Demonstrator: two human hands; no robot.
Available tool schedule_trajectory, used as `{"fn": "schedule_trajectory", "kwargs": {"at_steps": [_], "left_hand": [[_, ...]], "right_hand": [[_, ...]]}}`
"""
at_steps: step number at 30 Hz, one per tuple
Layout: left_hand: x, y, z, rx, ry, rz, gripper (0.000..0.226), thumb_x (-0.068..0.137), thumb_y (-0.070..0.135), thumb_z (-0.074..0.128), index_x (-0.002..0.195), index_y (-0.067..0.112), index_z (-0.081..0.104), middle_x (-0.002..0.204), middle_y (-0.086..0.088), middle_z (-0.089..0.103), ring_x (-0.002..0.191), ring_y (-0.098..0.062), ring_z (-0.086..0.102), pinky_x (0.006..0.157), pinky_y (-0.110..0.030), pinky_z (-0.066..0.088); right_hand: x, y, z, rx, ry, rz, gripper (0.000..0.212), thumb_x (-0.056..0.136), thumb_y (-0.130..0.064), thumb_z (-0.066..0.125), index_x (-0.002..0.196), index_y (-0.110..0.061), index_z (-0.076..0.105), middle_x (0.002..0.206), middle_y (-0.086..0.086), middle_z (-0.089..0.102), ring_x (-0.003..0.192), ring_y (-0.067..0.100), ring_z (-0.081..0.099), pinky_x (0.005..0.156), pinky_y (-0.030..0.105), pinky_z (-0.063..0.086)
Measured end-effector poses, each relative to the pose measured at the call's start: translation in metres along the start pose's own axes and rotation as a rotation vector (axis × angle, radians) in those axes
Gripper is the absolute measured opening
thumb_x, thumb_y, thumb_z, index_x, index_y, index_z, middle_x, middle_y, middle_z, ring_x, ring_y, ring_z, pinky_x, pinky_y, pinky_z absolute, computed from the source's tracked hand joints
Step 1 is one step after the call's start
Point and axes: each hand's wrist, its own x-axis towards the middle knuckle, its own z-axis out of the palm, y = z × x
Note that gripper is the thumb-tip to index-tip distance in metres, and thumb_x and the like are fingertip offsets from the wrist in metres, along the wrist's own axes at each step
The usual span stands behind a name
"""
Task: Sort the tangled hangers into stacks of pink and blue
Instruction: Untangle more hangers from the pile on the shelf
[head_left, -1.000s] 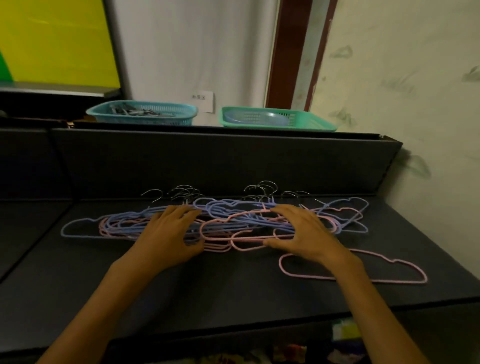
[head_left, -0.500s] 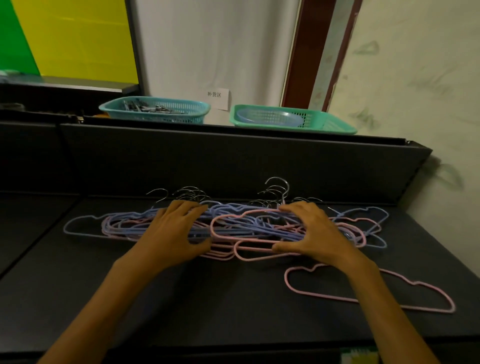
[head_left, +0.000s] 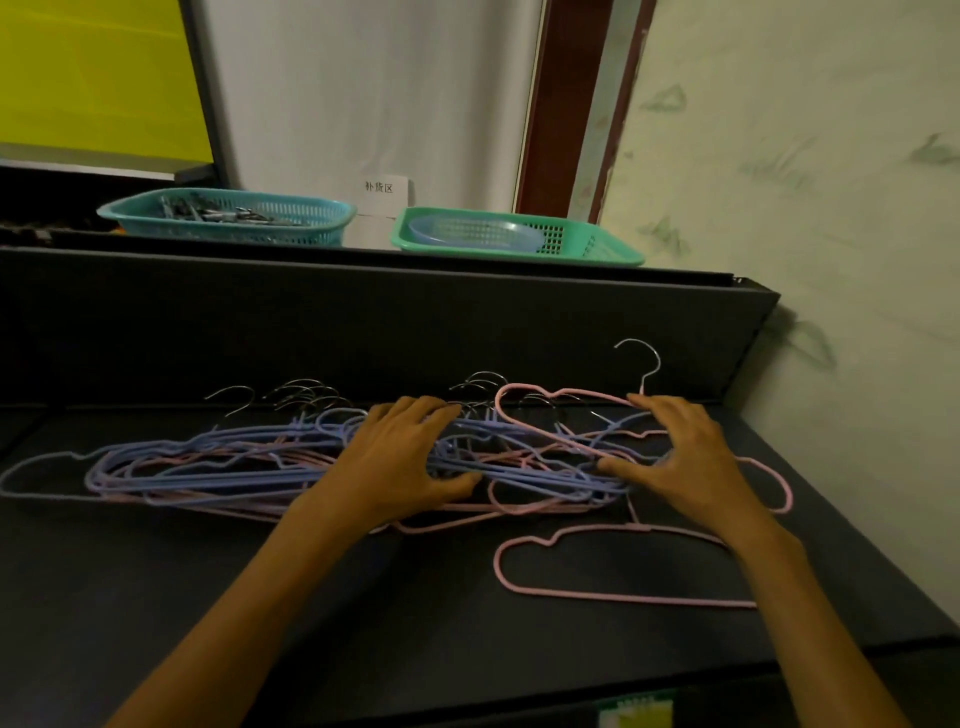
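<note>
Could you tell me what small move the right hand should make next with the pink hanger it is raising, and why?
Probably draw the raised pink hanger toward the single pink hanger lying apart in front. The right hand has its far end tilted up off the tangled pile, which the left hand pins down, but its near end looks still caught among blue ones.

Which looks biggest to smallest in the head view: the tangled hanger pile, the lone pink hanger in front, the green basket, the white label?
1. Tangled hanger pile, widest by far.
2. Lone pink hanger and green basket: they span about alike, and the basket sits farther back, so no ranking.
3. White label, smallest.
</note>
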Motion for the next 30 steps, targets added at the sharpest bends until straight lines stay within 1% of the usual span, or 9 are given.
{"fn": "schedule_trajectory", "kwargs": {"at_steps": [3,7,10,13,16,19,24,30], "left_hand": [[0.008,0.019,0.008,0.005,-0.002,0.007,0.085,0.079,0.072,0.048,0.147,0.026,0.026,0.149,0.004,0.031,0.134,-0.015,0.028,0.113,-0.037,0.022],[0.014,0.034,0.015,0.025,-0.034,-0.046,0.084,0.079,0.072,0.048,0.146,0.027,0.025,0.149,0.003,0.03,0.135,-0.016,0.027,0.113,-0.037,0.019],[0.02,0.041,0.017,0.044,-0.073,-0.073,0.087,0.077,0.076,0.046,0.146,0.029,0.025,0.149,0.003,0.03,0.136,-0.017,0.027,0.114,-0.04,0.02],[0.025,0.045,0.018,0.035,-0.107,-0.095,0.087,0.075,0.076,0.048,0.146,0.032,0.024,0.15,0.004,0.029,0.136,-0.017,0.025,0.113,-0.04,0.017],[0.024,0.046,0.017,0.031,-0.109,-0.095,0.087,0.075,0.073,0.052,0.146,0.033,0.024,0.15,0.005,0.027,0.136,-0.015,0.023,0.114,-0.04,0.016],[0.021,0.048,0.016,0.041,-0.088,-0.082,0.086,0.074,0.07,0.057,0.145,0.033,0.026,0.146,0.006,0.03,0.131,-0.013,0.027,0.112,-0.037,0.021],[0.015,0.048,0.017,0.059,-0.041,-0.087,0.081,0.076,0.058,0.065,0.144,0.032,0.029,0.142,0.008,0.033,0.126,-0.011,0.032,0.109,-0.033,0.026],[0.013,0.054,0.016,0.056,-0.105,-0.129,0.087,0.074,0.071,0.056,0.145,0.031,0.028,0.146,0.004,0.032,0.132,-0.015,0.029,0.113,-0.039,0.02]], "right_hand": [[0.002,0.018,-0.004,0.026,0.012,-0.002,0.09,0.061,-0.063,0.07,0.138,-0.027,0.042,0.137,0.002,0.043,0.127,0.019,0.035,0.104,0.036,0.032],[0.005,0.04,-0.009,0.055,0.026,0.004,0.093,0.057,-0.068,0.065,0.137,-0.026,0.043,0.136,0.002,0.043,0.126,0.018,0.036,0.103,0.037,0.034],[0.007,0.052,-0.009,0.067,0.027,-0.016,0.089,0.061,-0.061,0.072,0.137,-0.027,0.042,0.136,0.002,0.043,0.126,0.018,0.036,0.102,0.036,0.034],[0.009,0.06,-0.008,0.091,0.023,-0.039,0.087,0.063,-0.059,0.074,0.137,-0.027,0.042,0.136,0.002,0.043,0.124,0.017,0.037,0.101,0.035,0.035],[0.008,0.063,-0.008,0.118,0.021,-0.055,0.087,0.063,-0.058,0.074,0.137,-0.027,0.041,0.137,0.002,0.042,0.125,0.017,0.036,0.101,0.036,0.035],[0.007,0.064,-0.009,0.134,0.013,-0.057,0.086,0.064,-0.055,0.075,0.138,-0.025,0.041,0.137,0.003,0.042,0.126,0.018,0.035,0.101,0.035,0.033],[0.007,0.066,-0.011,0.135,0.015,-0.062,0.086,0.065,-0.054,0.075,0.138,-0.026,0.041,0.139,0.003,0.04,0.127,0.018,0.034,0.1,0.032,0.031],[0.005,0.065,-0.015,0.155,0.01,-0.076,0.087,0.063,-0.056,0.073,0.137,-0.024,0.042,0.137,0.004,0.042,0.126,0.019,0.036,0.101,0.035,0.034]]}}
